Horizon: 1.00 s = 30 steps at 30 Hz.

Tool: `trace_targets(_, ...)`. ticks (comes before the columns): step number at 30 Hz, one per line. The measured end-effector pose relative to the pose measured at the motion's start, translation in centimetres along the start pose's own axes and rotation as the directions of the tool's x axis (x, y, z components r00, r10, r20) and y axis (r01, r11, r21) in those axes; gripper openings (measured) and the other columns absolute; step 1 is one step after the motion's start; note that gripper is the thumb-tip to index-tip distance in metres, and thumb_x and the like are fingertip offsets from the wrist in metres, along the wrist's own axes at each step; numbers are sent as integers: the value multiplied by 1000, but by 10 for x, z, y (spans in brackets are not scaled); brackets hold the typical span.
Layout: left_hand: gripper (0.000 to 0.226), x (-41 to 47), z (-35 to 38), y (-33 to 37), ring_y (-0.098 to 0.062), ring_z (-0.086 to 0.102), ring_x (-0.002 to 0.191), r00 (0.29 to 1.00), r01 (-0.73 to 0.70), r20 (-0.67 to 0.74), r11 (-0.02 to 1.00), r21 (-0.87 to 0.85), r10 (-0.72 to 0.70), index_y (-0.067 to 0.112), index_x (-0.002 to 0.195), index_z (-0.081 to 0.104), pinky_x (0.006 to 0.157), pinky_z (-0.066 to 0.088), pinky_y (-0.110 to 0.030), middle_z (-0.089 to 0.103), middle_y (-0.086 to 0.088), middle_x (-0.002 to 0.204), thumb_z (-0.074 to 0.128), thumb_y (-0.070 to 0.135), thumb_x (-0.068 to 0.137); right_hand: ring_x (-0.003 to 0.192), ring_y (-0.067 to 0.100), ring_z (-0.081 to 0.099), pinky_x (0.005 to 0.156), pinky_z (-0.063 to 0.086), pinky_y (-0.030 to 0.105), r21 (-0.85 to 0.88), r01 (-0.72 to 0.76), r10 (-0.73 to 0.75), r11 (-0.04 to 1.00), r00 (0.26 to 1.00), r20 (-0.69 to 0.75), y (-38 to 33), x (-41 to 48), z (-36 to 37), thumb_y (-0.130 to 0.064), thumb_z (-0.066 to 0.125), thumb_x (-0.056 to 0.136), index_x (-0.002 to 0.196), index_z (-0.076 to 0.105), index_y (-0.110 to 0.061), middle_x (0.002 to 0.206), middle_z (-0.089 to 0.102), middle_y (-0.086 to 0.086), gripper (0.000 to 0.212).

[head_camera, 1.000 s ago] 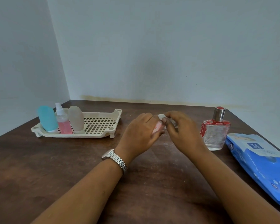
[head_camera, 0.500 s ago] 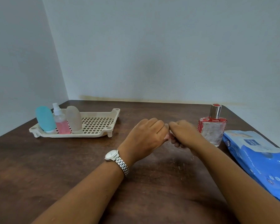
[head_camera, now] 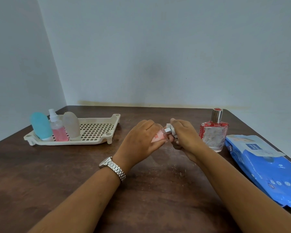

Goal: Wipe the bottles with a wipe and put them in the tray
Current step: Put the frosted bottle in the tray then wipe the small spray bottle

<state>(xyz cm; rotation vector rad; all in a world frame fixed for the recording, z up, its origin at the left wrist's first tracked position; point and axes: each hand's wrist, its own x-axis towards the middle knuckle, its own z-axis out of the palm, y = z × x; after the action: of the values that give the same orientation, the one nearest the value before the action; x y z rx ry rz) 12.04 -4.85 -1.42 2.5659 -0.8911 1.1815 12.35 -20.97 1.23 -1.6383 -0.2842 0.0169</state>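
My left hand (head_camera: pixel 138 142) grips a small pink bottle (head_camera: pixel 159 136) above the middle of the table, its silver neck pointing right. My right hand (head_camera: pixel 185 137) holds a crumpled white wipe (head_camera: pixel 172 129) wrapped round that neck. A cream slotted tray (head_camera: pixel 97 130) at the left carries a blue bottle (head_camera: pixel 40 126), a pink spray bottle (head_camera: pixel 57 127) and a frosted bottle (head_camera: pixel 71 126), all upright at its left end. A square red-and-clear perfume bottle (head_camera: pixel 214 132) with a silver cap stands on the table just right of my right hand.
A blue pack of wet wipes (head_camera: pixel 265 167) lies along the right edge of the dark wooden table (head_camera: pixel 74 174). Walls close the table in at the back and left. A metal watch (head_camera: pixel 112 166) is on my left wrist.
The hands were pressed together hiding the bottle; now they have drawn slightly apart, so the pink bottle and its silver neck show, with the wipe on the neck.
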Motion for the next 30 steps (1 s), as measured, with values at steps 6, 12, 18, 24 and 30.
trace_targets(6,41,1,-3,6,-8,53,74,977,212,69,890,-404,-202,17,103,68,63,39,-16,62,4,83,57,51,84,47,8,44,47,35,28,-182,245,-276,952,947,-167,12,4,6,-35,38,99,71,53,-16,51,48,-3,37)
trace_targets(12,41,7,-11,28,-8,49,55,825,551,501,175,-816,-261,2,85,63,53,43,-21,59,1,65,54,42,93,50,19,52,48,44,37,-442,493,-616,749,763,-194,12,2,2,-41,36,96,68,51,-9,54,52,7,46)
trace_targets(18,40,7,-20,34,-10,51,53,744,643,646,-80,-762,-172,9,92,65,50,47,-17,63,-2,71,47,45,85,46,15,52,45,38,23,-508,515,-662,691,733,-157,10,-2,-5,-52,28,92,52,44,-25,45,49,-2,51)
trace_targets(24,49,6,-8,32,-16,58,62,884,466,372,504,-727,-282,5,88,67,57,44,-23,65,-3,72,54,53,88,44,7,40,48,29,22,-535,348,-545,770,795,-267,11,0,0,-46,30,93,44,39,-21,44,41,-4,56)
trace_targets(30,50,4,0,29,-15,54,60,879,475,364,505,-721,-307,8,81,65,58,44,-31,60,1,66,51,55,88,45,9,42,50,34,24,-311,215,-327,926,870,-370,10,2,6,-52,32,93,48,42,-15,45,44,-2,59)
